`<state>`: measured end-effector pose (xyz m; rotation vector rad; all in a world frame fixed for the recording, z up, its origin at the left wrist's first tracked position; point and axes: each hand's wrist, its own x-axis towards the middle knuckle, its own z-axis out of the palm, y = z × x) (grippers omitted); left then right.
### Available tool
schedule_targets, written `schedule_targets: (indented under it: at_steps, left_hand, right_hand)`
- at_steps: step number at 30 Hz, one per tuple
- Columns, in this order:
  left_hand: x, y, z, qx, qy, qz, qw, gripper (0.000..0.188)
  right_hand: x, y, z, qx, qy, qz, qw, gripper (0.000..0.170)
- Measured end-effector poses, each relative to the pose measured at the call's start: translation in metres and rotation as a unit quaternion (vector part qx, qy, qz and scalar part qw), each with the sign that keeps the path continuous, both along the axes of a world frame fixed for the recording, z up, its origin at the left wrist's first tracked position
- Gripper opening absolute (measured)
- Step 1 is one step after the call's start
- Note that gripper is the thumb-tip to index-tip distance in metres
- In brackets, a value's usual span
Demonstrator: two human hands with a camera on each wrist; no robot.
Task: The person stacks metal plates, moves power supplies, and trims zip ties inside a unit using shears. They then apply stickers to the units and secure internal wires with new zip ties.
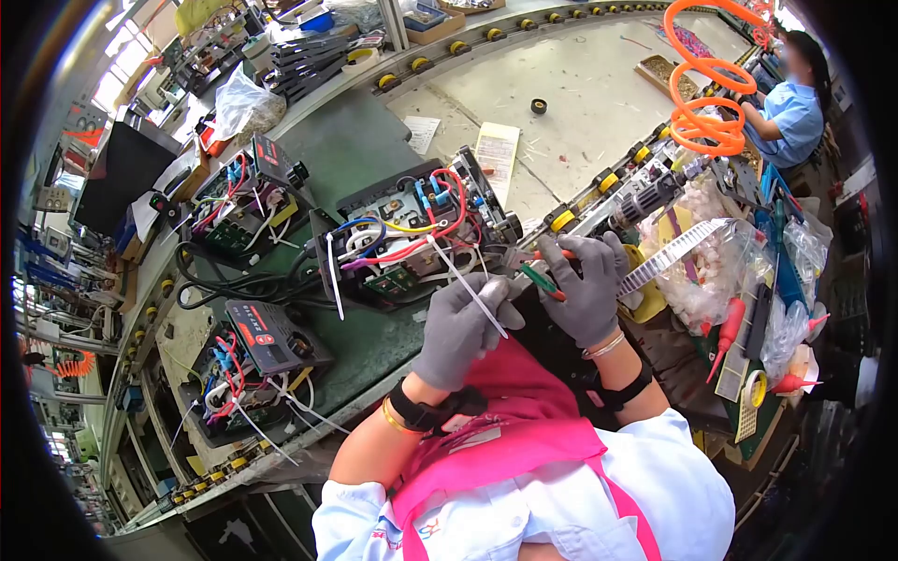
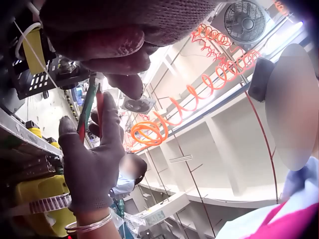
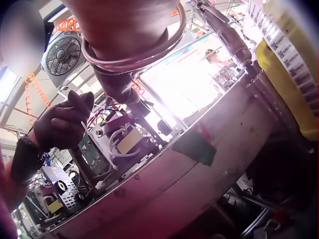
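Observation:
In the head view my gloved left hand (image 1: pixel 458 332) has its fingers curled at a white cable tie (image 1: pixel 460 271), whose long tail crosses over the fingers. My gloved right hand (image 1: pixel 585 294) grips wire cutters (image 1: pixel 543 282) with one red and one green handle. Their head points at the opened electronic unit (image 1: pixel 398 276), which bears red, blue and yellow wires. From the left wrist view, the cutters (image 2: pixel 85 112) stand between the thumb and fingers of the right hand (image 2: pixel 92 159). In the right wrist view the curled left hand (image 3: pixel 62 124) is above the units.
Two more opened units (image 1: pixel 248 196) (image 1: pixel 267 360) stand on the left of the green board (image 1: pixel 341 140). A roller conveyor (image 1: pixel 599 187) curves past. To the right are a label strip (image 1: pixel 669 257), plastic bags and red-tipped bottles (image 1: pixel 730 327). An orange coiled hose (image 1: pixel 706 122) hangs near another person (image 1: pixel 795 117).

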<state>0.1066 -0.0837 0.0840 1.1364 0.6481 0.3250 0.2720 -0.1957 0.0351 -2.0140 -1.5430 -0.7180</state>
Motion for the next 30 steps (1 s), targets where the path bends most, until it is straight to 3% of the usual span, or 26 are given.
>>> schedule_targets:
  at_steps: [6, 12, 15, 16, 19, 20, 23, 24, 27, 30]
  left_hand:
    - [0.001, -0.002, 0.003, 0.005, 0.0, -0.003, 1.0, 0.027]
    - [-0.005, 0.001, -0.009, 0.002, -0.02, -0.012, 1.0, 0.023]
    - [-0.011, -0.007, -0.018, 0.142, -0.022, 0.008, 0.99, 0.02]
    - [-0.017, -0.005, -0.03, 0.307, -0.024, 0.009, 0.951, 0.018]
    - [-0.037, -0.003, -0.034, 0.56, -0.035, 0.111, 0.82, 0.017]
    - [-0.044, -0.005, -0.039, 0.534, -0.029, 0.142, 0.833, 0.026]
    - [-0.042, 0.001, -0.035, 0.614, -0.059, 0.186, 0.765, 0.033]
    - [-0.04, 0.005, -0.035, 0.646, -0.058, 0.155, 0.745, 0.047]
    - [-0.031, 0.007, -0.012, 0.688, 0.023, 0.081, 0.721, 0.053]
    - [-0.026, 0.016, -0.008, 0.695, 0.011, 0.096, 0.713, 0.049]
  right_hand:
    - [-0.007, 0.008, 0.002, 0.002, 0.011, 0.024, 1.0, 0.054]
    - [0.003, 0.015, -0.019, 0.023, 0.119, 0.124, 0.985, 0.057]
    - [0.002, 0.015, -0.004, 0.05, 0.151, 0.143, 0.977, 0.056]
    - [0.002, 0.01, -0.003, 0.024, 0.194, 0.121, 0.973, 0.054]
    - [-0.001, 0.014, 0.038, -0.004, 0.028, 0.044, 0.999, 0.049]
    - [-0.001, 0.018, 0.043, -0.013, 0.012, 0.039, 0.999, 0.045]
    - [-0.001, 0.03, 0.056, -0.005, -0.093, 0.046, 0.995, 0.046]
    - [-0.001, 0.033, 0.054, -0.003, -0.102, 0.045, 0.994, 0.045]
    - [-0.003, 0.037, 0.052, 0.002, -0.122, 0.05, 0.991, 0.044]
    - [-0.006, 0.039, 0.05, 0.008, -0.114, 0.053, 0.992, 0.045]
